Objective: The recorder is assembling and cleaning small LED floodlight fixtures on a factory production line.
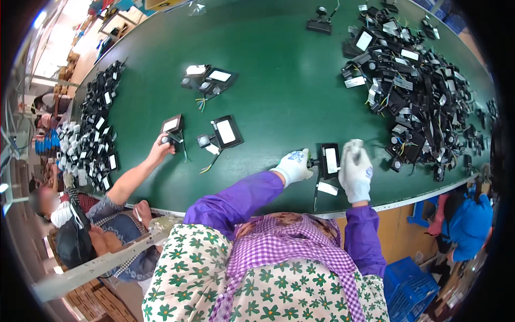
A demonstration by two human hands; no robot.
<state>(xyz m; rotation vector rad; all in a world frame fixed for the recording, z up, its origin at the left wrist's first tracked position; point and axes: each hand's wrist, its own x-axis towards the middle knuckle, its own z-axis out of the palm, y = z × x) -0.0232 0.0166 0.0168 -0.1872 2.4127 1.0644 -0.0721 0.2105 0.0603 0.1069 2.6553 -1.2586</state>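
Two gloved hands work at the near edge of a long green table (279, 80) whose edges bow with the lens. The left hand (294, 166), in a white glove, is closed around the sensor end of a small black floodlight (329, 160); the right hand (355, 173), also gloved, is curled shut just beside the lamp's right edge, with something pale at its top that I cannot make out. This floodlight lies flat near the table's front rim, its white panel facing up and its long axis running away from the person, toward the far side.

Further right, a big heap of black floodlights (413, 91) with loose wires covers the table. Another pile (96, 134) lines the left end. At the left, a neighbouring person's bare hand (162, 147) holds one more floodlight (172, 124). A blue crate (407, 284) sits on the floor at lower right.
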